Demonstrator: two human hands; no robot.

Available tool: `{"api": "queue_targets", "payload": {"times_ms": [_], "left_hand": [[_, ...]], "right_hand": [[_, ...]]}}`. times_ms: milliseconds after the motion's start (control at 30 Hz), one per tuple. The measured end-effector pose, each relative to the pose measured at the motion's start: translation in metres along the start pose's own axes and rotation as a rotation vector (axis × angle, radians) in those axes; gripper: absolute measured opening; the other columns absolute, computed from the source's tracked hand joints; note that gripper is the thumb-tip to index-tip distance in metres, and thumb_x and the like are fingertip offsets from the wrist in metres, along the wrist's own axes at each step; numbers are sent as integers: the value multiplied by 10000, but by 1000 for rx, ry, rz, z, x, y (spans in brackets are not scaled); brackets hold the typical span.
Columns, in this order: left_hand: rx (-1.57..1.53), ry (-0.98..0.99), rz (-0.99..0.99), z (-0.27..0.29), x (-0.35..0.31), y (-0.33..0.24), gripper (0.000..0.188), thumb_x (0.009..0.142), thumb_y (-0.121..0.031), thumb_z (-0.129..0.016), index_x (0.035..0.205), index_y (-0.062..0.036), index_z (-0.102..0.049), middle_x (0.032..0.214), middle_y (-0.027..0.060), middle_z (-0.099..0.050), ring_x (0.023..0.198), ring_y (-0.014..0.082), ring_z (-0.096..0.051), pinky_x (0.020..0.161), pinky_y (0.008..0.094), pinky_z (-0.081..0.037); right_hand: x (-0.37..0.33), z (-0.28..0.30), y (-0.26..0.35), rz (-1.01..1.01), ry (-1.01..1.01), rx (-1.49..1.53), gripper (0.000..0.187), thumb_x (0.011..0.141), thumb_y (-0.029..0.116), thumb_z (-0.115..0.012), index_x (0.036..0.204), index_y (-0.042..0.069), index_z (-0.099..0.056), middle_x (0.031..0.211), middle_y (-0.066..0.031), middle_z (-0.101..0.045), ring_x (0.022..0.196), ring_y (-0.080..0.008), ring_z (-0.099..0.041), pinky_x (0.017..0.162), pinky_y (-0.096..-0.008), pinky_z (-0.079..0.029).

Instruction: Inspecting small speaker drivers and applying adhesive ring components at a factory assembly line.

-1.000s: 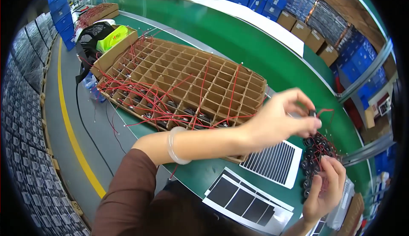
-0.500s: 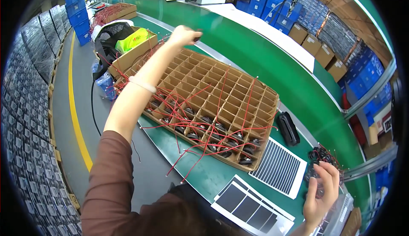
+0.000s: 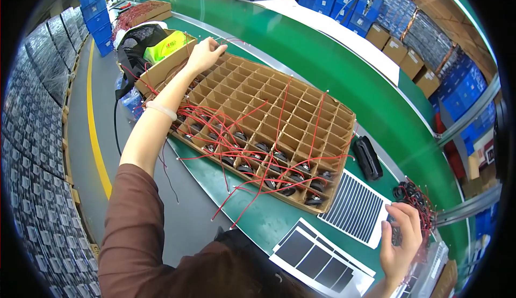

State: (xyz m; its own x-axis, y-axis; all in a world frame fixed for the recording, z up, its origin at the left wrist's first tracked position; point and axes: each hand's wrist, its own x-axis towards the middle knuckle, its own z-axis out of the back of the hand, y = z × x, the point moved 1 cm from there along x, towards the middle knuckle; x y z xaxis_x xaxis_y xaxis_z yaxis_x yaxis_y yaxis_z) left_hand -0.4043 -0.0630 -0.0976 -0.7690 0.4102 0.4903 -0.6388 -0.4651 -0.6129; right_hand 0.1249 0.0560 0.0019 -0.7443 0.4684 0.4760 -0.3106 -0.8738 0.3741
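Observation:
My left hand [image 3: 206,56] is over the far left corner of a cardboard divider tray [image 3: 285,96], fingers pinched together. Whatever lies between the fingertips is hidden; thin red wires [image 3: 236,40] show just beyond them. The tray's near cells hold several small round black speakers [image 3: 287,190], whose red leads [image 3: 236,153] tangle across the dividers and hang over the near edge. At the right, my right hand [image 3: 404,239] hovers with thumb and curled fingers apart, nothing visible in it. Beside it lies a heap of black round parts with red wires [image 3: 411,196].
A black pouch [image 3: 367,158] lies right of the tray. Striped sheet [image 3: 355,207] and a sheet with dark panels [image 3: 317,260] lie nearer me. An open carton [image 3: 164,71] with a black mesh bag and bright yellow item adjoins the tray's left end. A green conveyor [image 3: 301,51] runs behind.
My left hand has moved left and slightly nearer; the black part seen at its fingertips earlier is out of sight. My right hand has shifted only slightly.

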Motion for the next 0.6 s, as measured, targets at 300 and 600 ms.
{"api": "queue_targets", "payload": {"times_ms": [300, 600], "left_hand": [[-102, 110, 104, 19, -17, -19, 397, 731, -345, -544, 851, 32, -509, 757, 137, -580, 677, 198, -580, 634, 287, -430], [215, 2, -152, 6, -21, -29, 330, 652, -308, -613, 800, -23, -543, 747, 130, -580, 718, 259, -557, 642, 309, -432]], "right_hand": [[2, -6, 1, -18, 47, -16, 234, 593, -14, -561, 826, -2, -556, 815, -126, -506, 730, -245, -519, 631, -298, -408], [-1, -8, -5, 5, 100, -20, 220, 625, -21, -531, 843, 12, -541, 835, -110, -516, 735, -209, -502, 570, -255, -386]]}}
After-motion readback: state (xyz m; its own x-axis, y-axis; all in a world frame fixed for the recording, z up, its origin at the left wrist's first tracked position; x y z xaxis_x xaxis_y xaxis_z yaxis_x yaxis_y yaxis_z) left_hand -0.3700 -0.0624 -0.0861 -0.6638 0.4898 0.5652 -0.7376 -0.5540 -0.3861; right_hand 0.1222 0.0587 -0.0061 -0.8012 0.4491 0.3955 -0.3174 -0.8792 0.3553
